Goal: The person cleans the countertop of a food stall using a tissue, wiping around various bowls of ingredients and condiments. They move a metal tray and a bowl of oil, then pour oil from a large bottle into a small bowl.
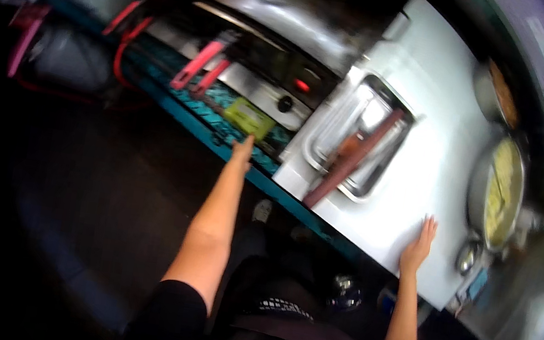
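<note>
My left hand (241, 154) reaches to the front edge of the teal patterned counter (190, 115). Its fingertips are at the near edge of a yellow-green rectangular block or packet (249, 118); blur hides whether they touch it. I see nothing held in that hand. On the white worktop (420, 166), my right hand (416, 250) rests with fingers stretched out and nothing in it. Between the hands, a long reddish-brown bar or handle (352, 161) lies across a rectangular steel tray (311, 149). Something small and orange-brown (350, 145) is beside the bar in the tray.
Behind the teal counter stands a dark metal appliance with a black knob (285, 103) and a glowing red light (301, 86). Red-handled utensils (198, 64) lie to the left. At right are a pan of pale yellow food (499, 193), another bowl (497, 93) and a small steel container (468, 256).
</note>
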Action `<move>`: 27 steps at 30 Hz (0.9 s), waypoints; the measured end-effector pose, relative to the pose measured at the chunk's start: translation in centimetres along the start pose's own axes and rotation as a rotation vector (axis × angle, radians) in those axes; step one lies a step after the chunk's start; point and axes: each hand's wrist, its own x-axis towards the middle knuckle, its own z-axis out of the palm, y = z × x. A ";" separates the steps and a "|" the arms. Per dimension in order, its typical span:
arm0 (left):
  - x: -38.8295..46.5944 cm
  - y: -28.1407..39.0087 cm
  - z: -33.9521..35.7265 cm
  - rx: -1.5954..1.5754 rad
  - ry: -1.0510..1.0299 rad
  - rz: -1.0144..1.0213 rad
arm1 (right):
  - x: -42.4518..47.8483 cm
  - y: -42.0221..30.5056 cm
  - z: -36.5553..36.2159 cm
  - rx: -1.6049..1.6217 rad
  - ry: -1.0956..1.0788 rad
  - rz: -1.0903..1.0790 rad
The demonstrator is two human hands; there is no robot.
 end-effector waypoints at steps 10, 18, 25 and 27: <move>-12.3 -9.5 -10.2 0.299 -0.207 -0.079 | -2.5 -16.8 5.9 0.336 0.116 -0.027; -20.2 -14.9 -12.1 1.147 -0.591 0.291 | -6.1 -5.5 -3.2 0.249 0.070 0.165; -36.6 -4.2 4.1 1.508 -1.101 0.754 | -9.4 2.8 -1.6 0.109 0.316 0.468; -39.4 -3.2 8.9 1.491 -1.112 0.961 | -8.7 -2.5 -2.1 0.272 0.110 0.257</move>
